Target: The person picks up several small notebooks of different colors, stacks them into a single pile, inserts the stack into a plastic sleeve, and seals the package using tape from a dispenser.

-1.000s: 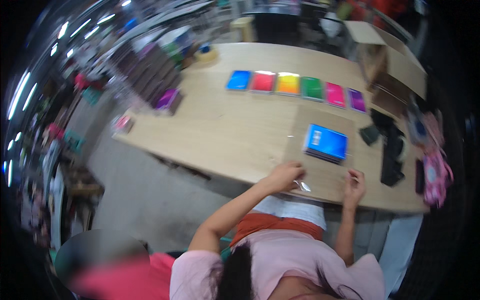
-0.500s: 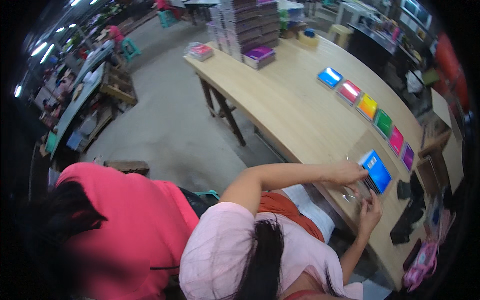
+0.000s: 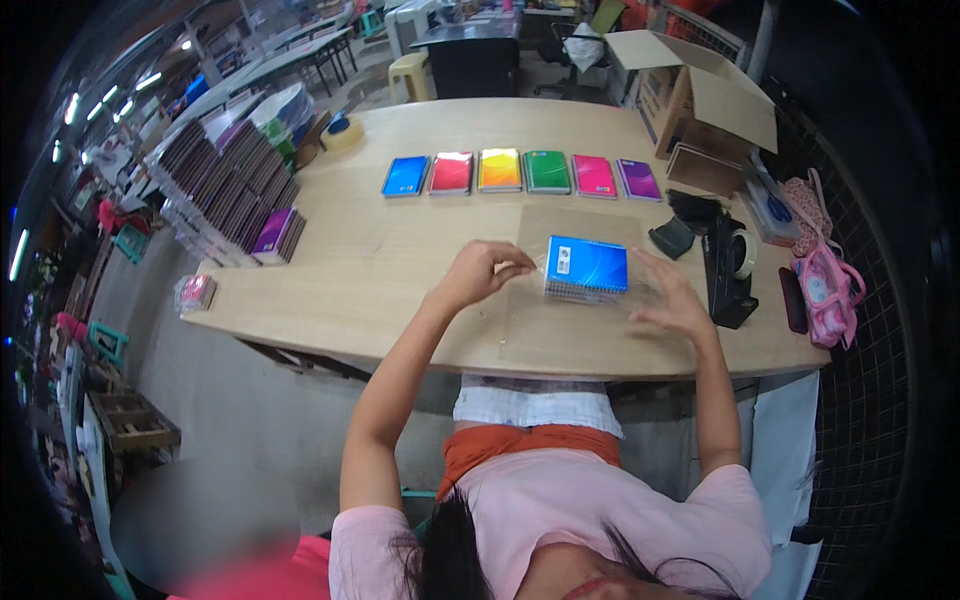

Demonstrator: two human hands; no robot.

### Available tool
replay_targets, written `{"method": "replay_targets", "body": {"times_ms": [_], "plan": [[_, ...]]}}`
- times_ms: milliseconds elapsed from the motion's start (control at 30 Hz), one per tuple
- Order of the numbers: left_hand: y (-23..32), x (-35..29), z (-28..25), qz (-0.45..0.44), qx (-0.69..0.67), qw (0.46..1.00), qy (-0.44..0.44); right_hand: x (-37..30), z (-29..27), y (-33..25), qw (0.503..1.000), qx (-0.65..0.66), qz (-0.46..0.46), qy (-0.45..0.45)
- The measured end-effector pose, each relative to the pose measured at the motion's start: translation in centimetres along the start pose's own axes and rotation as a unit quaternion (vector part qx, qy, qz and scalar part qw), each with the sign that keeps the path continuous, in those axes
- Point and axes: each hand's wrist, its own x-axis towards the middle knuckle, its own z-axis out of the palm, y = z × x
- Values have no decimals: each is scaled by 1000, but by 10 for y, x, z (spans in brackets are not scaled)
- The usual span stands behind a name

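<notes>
Both hands have drawn apart since half a second ago, when they met at the near edge of the blue-topped notebook stack (image 3: 586, 266). Now the left hand (image 3: 484, 272) hovers just beside the stack's left side, thumb and fingertips brought close together; whether they pinch any clear film cannot be told. On the other side, the right hand (image 3: 676, 300) is slightly blurred, its fingers spread and holding nothing visible. Between them, the stack rests on a thin brownish sheet (image 3: 535, 332) laid over the table (image 3: 400, 300), spiral edges facing the person. Beyond it runs a row of six notebooks (image 3: 547, 172) in different colours; a black tape dispenser (image 3: 726, 280) stands right of the right hand.
</notes>
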Motion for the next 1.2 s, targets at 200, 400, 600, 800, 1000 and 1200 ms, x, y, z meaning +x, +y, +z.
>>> {"method": "replay_targets", "body": {"times_ms": [200, 400, 600, 800, 1000, 1200], "plan": [[28, -19, 12, 78, 69, 994, -22, 3, -7, -32, 948, -98, 31, -301], [17, -27, 20, -3, 18, 999, 47, -17, 32, -63, 985, -111, -108, -74], [-6, -13, 23, -39, -38, 992, 117, 3, 4, 9, 992, 22, 103, -70], [-8, 5, 53, -72, 98, 963, 242, 52, -1, 81, 929, 273, 179, -172], [44, -81, 135, 151, 250, 954, -64, 67, 1, 93, 881, 326, 251, -233], [81, -25, 118, 45, 168, 985, -7, 62, 10, 117, 846, 357, 292, -267]]}}
